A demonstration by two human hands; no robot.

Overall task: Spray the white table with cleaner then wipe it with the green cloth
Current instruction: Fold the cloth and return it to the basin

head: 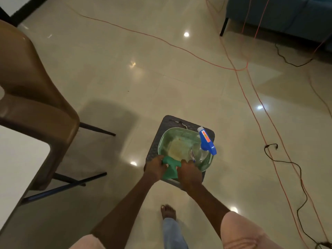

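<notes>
Head view: both hands [156, 168] [188, 172] grip green cloth [170, 168]

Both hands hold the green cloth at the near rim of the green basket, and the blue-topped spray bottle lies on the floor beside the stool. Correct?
Not quite. In the head view the spray bottle sits inside the green basket, not on the floor. The rest holds: left hand and right hand hold the green cloth.

Basket and spray bottle on a stool, mid-floor

The basket [179, 141] sits on the stool [158, 141]; the spray bottle [204, 142] lies in its right side, the cloth [170, 168] hangs over its near rim. The desk [19, 162] lies at the left edge, the chair [32, 97] just beyond it, and cables [251, 97] cross the floor far and right.
</notes>
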